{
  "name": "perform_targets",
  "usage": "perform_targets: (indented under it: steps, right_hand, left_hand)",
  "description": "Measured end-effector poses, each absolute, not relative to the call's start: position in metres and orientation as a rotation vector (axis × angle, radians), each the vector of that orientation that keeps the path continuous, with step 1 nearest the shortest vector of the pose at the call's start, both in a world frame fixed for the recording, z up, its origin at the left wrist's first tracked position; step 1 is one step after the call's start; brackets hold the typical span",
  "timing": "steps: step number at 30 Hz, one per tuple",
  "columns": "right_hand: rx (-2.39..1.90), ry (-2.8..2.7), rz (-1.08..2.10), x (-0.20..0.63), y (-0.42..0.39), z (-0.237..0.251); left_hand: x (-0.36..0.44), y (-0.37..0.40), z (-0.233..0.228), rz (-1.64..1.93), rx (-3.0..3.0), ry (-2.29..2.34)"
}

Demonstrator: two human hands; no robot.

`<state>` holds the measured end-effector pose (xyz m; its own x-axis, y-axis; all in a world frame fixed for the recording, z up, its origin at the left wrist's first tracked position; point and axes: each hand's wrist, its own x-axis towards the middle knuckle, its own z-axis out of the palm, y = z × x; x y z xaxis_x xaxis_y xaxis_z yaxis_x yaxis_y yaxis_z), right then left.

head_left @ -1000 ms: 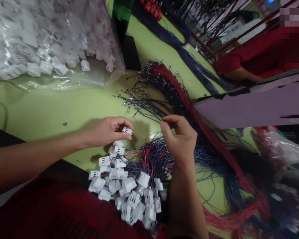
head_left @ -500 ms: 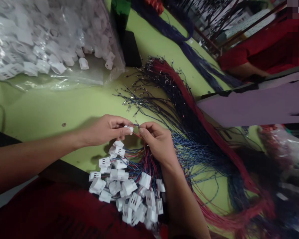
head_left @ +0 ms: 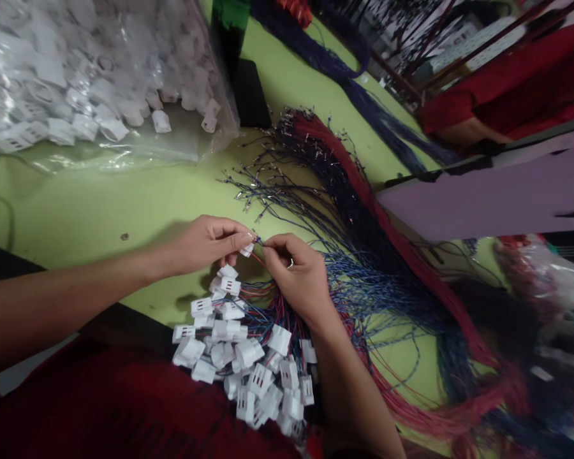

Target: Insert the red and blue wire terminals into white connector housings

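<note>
Both hands pinch shut, left hand (head_left: pixel 205 242) on a white connector (head_left: pixel 247 249), right hand (head_left: pixel 299 274) on a wire (head_left: pixel 261 243), near the connector-filled plastic bag (head_left: pixel 100 76).

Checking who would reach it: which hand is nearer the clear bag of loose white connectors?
Left. The left hand lies just below the clear bag, with bare green table between; the right hand sits farther right, against the wires.

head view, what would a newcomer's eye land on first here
Probably the two hands meeting mid-table: the left hand pinches a small white connector while the right hand feeds a wire toward it. Just below them lies a heap of wired white connectors, and to the right a long sweep of red and blue wires crosses the green table.
</note>
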<state>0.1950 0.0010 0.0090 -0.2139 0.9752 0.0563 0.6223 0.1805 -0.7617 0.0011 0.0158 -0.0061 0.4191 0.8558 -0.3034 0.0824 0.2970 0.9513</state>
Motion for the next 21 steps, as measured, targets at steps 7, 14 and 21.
perform_targets:
  steps: [7,14,21]
  right_hand:
    - [-1.412,-1.817,0.956,0.193,0.001,0.014]
    - [-1.351,-1.798,1.053,0.195,0.004,0.013]
    - [-1.320,-2.064,0.737,0.196,0.004,0.008]
  left_hand:
    - [0.003,0.017,0.001,0.629,1.155,1.115]
    - [0.001,0.020,-0.002,0.597,1.107,1.083]
    - [0.000,0.023,-0.010,0.694,1.015,1.058]
